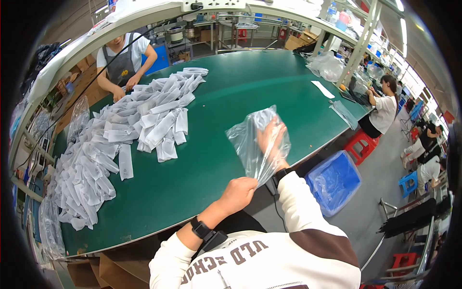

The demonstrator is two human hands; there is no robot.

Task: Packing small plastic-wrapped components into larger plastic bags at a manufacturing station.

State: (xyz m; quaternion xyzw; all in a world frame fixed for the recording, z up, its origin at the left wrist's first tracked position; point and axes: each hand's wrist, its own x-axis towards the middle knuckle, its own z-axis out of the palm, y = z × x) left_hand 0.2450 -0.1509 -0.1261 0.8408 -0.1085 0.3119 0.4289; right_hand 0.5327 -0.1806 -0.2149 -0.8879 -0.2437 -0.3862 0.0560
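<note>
A large clear plastic bag point(244, 143) hangs over the green table's near edge, toward the right. My left hand point(238, 195) is closed in a pinch on the bag's lower edge, at its mouth. My right hand point(272, 140) is inside the bag, and its fingers show through the film, stretched out toward the bag's far end. Creases in the film blur the fingertips. Left of my hands, a big heap of small pale grey-white sleeve-like packets point(91, 168) spreads over the table point(207, 135).
Across the table, a person point(122, 62) in a dark apron handles the packets. A blue lined bin point(333, 183) stands on the floor at right. Beyond it, another person point(384, 103) sits on a red stool point(360, 147). Clear bags point(327, 66) lie at the far right.
</note>
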